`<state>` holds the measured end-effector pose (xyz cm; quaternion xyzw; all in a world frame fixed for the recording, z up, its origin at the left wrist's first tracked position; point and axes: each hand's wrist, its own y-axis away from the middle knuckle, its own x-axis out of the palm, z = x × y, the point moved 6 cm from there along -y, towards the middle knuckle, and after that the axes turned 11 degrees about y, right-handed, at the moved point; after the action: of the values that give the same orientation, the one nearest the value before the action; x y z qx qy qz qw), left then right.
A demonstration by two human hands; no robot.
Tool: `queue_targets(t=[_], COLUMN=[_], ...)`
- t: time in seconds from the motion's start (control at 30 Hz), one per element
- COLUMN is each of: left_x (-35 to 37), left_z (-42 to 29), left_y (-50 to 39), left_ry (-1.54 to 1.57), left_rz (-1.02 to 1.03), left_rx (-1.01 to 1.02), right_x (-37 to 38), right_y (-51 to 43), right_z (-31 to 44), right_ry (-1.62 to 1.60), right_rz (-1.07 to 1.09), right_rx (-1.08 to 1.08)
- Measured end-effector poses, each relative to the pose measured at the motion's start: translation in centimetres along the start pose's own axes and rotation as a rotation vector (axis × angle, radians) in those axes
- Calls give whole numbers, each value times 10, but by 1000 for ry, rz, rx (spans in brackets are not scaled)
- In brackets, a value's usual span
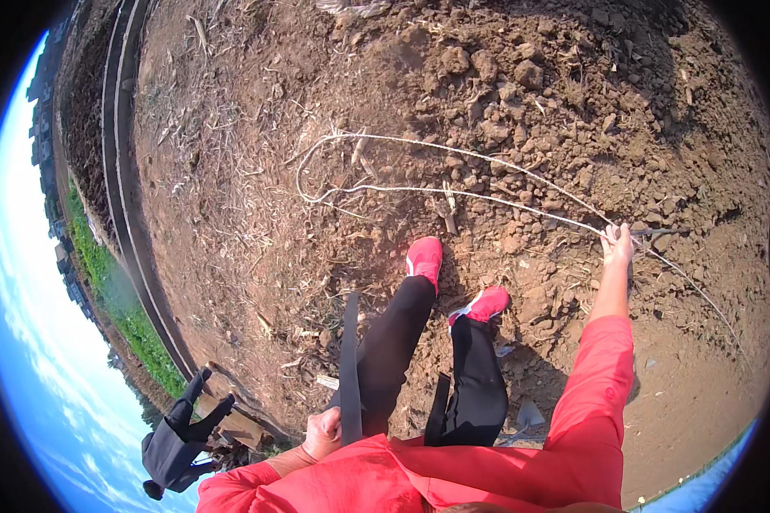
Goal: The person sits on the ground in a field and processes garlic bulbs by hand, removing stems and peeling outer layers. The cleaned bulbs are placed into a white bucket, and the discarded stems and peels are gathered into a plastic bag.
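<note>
My right hand [616, 243] is stretched out to the right and grips a thin pale rope [520, 168]. From this hand the rope runs left in a long narrow loop over the soil, and another length [699, 288] trails off to the lower right. A thin dark rod [664, 231] sticks out just beyond my fingers; whether I hold it too is unclear. My left hand [324, 432] is curled close to my waist, beside a hanging black strap [350, 359]. Its fingers are partly hidden, so a grip on the strap cannot be made out.
Clods of loose brown soil [487, 70] and dry stalks [446, 208] cover the ground around my red shoes [425, 256]. A long narrow channel edge [122, 160] curves along the left. Beyond it grow green plants [128, 320]. A person in dark clothes [176, 442] stands near a brown board [234, 420].
</note>
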<state>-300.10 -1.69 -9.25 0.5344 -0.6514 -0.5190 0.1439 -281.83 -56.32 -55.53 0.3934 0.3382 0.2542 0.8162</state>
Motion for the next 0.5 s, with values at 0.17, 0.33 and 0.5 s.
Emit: queue_targets(t=[0.17, 0.33, 0.5], left_x=[11, -17, -102], left_z=[-12, -22, -38], left_y=[9, 45, 80], left_ry=[197, 433, 490], left_rz=[-95, -376, -627], left_rx=[-97, -192, -6], right_x=[-13, -3, 63], right_y=[176, 396, 569], right_z=[62, 191, 363], right_ry=[-276, 34, 314], right_rz=[251, 487, 727], right_rx=[-15, -297, -728])
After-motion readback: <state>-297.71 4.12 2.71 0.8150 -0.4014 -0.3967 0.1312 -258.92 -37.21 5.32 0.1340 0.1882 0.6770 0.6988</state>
